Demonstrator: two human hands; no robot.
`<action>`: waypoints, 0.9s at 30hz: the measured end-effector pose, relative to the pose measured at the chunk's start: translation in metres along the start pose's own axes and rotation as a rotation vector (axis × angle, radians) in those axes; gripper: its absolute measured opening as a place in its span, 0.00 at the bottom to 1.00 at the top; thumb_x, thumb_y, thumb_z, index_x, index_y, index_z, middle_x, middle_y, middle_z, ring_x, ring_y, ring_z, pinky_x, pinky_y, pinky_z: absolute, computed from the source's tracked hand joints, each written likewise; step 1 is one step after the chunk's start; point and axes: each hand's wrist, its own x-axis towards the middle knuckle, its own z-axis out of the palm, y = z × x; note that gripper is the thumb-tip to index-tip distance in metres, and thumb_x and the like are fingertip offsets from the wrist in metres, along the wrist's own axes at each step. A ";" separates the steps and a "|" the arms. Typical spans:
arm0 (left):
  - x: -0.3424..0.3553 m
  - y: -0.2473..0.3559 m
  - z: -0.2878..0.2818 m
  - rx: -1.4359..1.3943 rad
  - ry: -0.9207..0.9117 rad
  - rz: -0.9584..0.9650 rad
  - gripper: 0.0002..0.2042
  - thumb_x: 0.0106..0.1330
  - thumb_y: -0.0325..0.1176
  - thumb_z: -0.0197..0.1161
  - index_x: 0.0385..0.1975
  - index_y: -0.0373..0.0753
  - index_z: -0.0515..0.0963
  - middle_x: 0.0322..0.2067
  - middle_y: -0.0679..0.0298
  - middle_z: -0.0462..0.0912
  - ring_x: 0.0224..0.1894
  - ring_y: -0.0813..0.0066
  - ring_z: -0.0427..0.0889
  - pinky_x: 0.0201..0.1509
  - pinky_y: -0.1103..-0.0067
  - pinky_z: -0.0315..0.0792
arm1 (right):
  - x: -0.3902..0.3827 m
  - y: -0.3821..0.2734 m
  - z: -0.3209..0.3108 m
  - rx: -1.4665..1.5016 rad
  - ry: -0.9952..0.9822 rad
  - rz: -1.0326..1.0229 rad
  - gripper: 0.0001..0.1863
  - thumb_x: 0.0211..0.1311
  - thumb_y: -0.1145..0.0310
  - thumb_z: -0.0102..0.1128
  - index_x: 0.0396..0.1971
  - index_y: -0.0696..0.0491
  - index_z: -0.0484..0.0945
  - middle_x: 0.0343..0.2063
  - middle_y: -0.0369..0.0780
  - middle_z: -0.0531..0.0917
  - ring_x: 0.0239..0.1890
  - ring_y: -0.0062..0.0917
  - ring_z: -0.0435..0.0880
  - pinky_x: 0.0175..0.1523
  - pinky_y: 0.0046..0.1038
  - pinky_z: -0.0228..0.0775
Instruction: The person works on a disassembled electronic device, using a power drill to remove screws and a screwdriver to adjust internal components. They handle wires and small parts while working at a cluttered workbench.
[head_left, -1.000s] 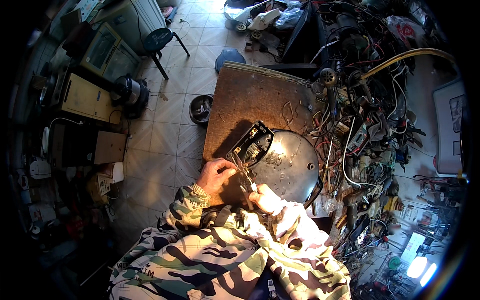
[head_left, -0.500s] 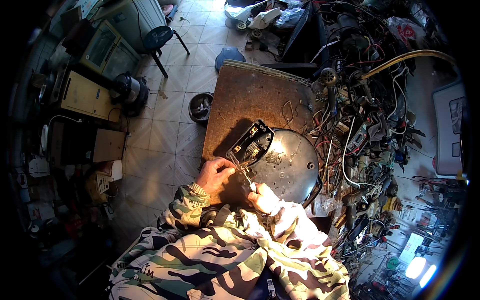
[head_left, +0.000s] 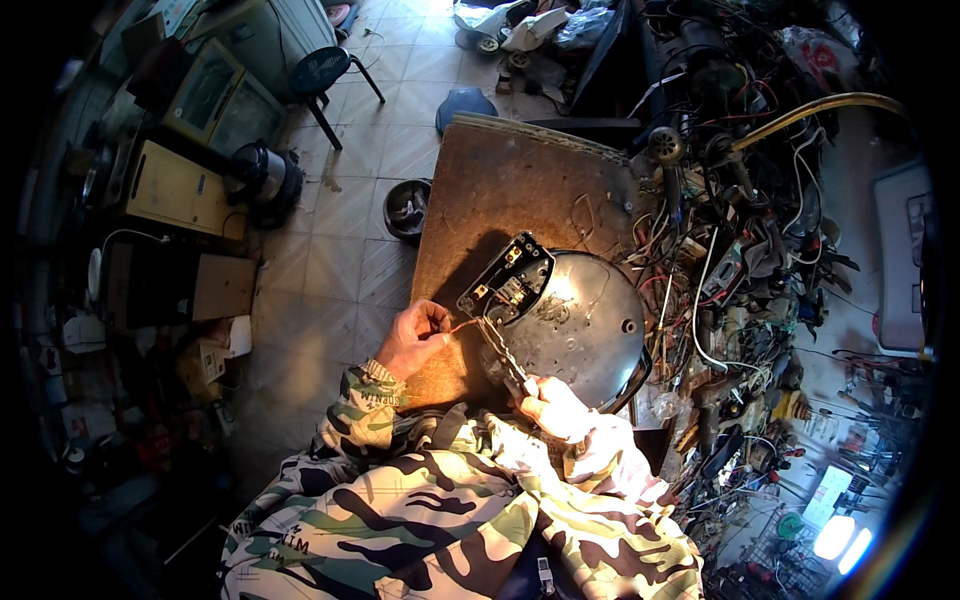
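Note:
My left hand pinches a thin reddish wire that runs toward a black plastic housing. The housing has brass terminals and small parts inside and lies open, partly over a dark round metal base with several holes and a rim. In my right hand is a long metal hand tool, gripped low, its tip at the wire just below the housing; its exact kind is unclear. Both pieces lie on a worn wooden board.
A dense heap of cables, tools and parts crowds the right side, under a curved yellow tube. A bucket stands on the tiled floor left of the board. A black stool, cabinets and appliances are farther left.
My left hand has moved left, away from the tool, and the reddish wire now stretches between them. The whole view has shifted slightly.

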 end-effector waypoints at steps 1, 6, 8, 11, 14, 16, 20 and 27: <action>0.001 -0.002 -0.002 -0.002 0.004 0.032 0.16 0.60 0.21 0.63 0.46 0.35 0.69 0.41 0.65 0.78 0.42 0.79 0.77 0.48 0.78 0.74 | -0.002 0.002 -0.003 -0.092 0.009 -0.022 0.11 0.57 0.69 0.58 0.37 0.58 0.82 0.29 0.40 0.81 0.33 0.27 0.78 0.41 0.30 0.70; -0.001 0.000 -0.002 -0.322 -0.028 0.045 0.17 0.56 0.17 0.57 0.47 0.33 0.70 0.41 0.63 0.78 0.41 0.75 0.79 0.49 0.79 0.73 | -0.001 0.004 -0.005 -0.177 -0.037 0.033 0.08 0.58 0.68 0.59 0.32 0.58 0.79 0.27 0.39 0.79 0.31 0.26 0.75 0.39 0.31 0.68; -0.001 0.004 -0.001 -0.367 -0.035 0.031 0.19 0.55 0.16 0.56 0.49 0.33 0.70 0.41 0.62 0.79 0.41 0.75 0.79 0.49 0.79 0.73 | 0.004 0.007 0.000 -0.187 -0.003 0.055 0.07 0.58 0.69 0.59 0.31 0.58 0.77 0.26 0.38 0.79 0.30 0.25 0.75 0.38 0.31 0.68; -0.002 0.005 -0.002 -0.408 -0.054 0.007 0.20 0.56 0.17 0.57 0.51 0.32 0.71 0.42 0.62 0.79 0.42 0.76 0.79 0.50 0.79 0.73 | 0.009 0.015 0.003 -0.110 0.034 0.000 0.07 0.58 0.70 0.60 0.31 0.58 0.76 0.23 0.38 0.78 0.28 0.23 0.74 0.36 0.29 0.68; -0.003 0.004 0.001 -0.216 -0.017 -0.018 0.19 0.58 0.21 0.61 0.51 0.32 0.72 0.43 0.63 0.78 0.44 0.77 0.78 0.49 0.79 0.72 | -0.003 0.001 -0.004 -0.166 0.194 -0.025 0.13 0.58 0.62 0.62 0.36 0.58 0.78 0.22 0.48 0.81 0.28 0.41 0.82 0.37 0.37 0.72; -0.005 0.002 0.007 -0.064 0.044 -0.010 0.16 0.60 0.23 0.64 0.48 0.32 0.74 0.41 0.64 0.79 0.42 0.79 0.77 0.46 0.80 0.72 | -0.007 0.008 -0.010 -0.374 0.400 -0.146 0.15 0.57 0.62 0.62 0.35 0.60 0.77 0.24 0.50 0.80 0.31 0.45 0.83 0.40 0.39 0.74; 0.001 -0.008 0.011 0.175 0.066 -0.012 0.10 0.60 0.28 0.68 0.38 0.31 0.79 0.32 0.66 0.81 0.34 0.83 0.78 0.38 0.81 0.72 | -0.014 0.020 -0.010 -0.790 1.008 -0.156 0.27 0.53 0.61 0.65 0.51 0.61 0.73 0.35 0.50 0.76 0.41 0.44 0.77 0.48 0.41 0.71; -0.005 0.012 0.021 0.428 0.073 0.006 0.12 0.67 0.36 0.67 0.34 0.31 0.80 0.27 0.67 0.80 0.30 0.83 0.73 0.34 0.78 0.69 | -0.006 0.048 -0.018 -0.933 1.114 -0.077 0.38 0.50 0.57 0.69 0.58 0.64 0.69 0.49 0.54 0.75 0.50 0.48 0.74 0.58 0.46 0.65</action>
